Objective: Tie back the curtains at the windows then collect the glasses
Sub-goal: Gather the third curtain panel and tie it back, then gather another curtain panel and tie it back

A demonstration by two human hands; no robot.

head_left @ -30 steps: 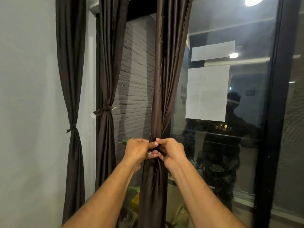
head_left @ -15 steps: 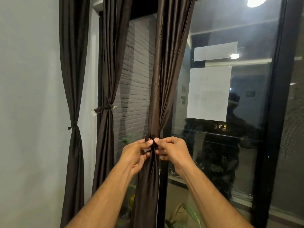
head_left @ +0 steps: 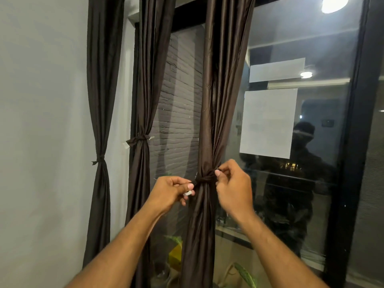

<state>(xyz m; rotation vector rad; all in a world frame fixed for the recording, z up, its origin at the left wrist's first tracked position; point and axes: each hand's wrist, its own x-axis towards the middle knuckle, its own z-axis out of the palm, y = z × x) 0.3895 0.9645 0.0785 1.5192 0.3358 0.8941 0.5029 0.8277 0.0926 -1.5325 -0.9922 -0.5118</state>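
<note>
Three dark brown curtains hang at the window. The right curtain (head_left: 209, 113) is gathered at its waist by a dark tie-back (head_left: 204, 179) knotted around it. My left hand (head_left: 172, 191) pinches the tie's left end, which carries a small white tag. My right hand (head_left: 232, 183) pinches the tie's right end, just beside the knot. The middle curtain (head_left: 143, 96) and the left curtain (head_left: 99, 100) each hang bound by their own tie. No glasses are in view.
A grey wall fills the left. The glass pane (head_left: 324, 183) has a black frame, two taped paper sheets (head_left: 268, 123) and a person's reflection. Leafy plants (head_left: 243, 273) and a yellow object (head_left: 174, 254) sit low behind the curtains.
My hands have moved apart from the middle of the curtain, each drawing an end of the tie outward. The knot now sits tight around the gathered curtain.
</note>
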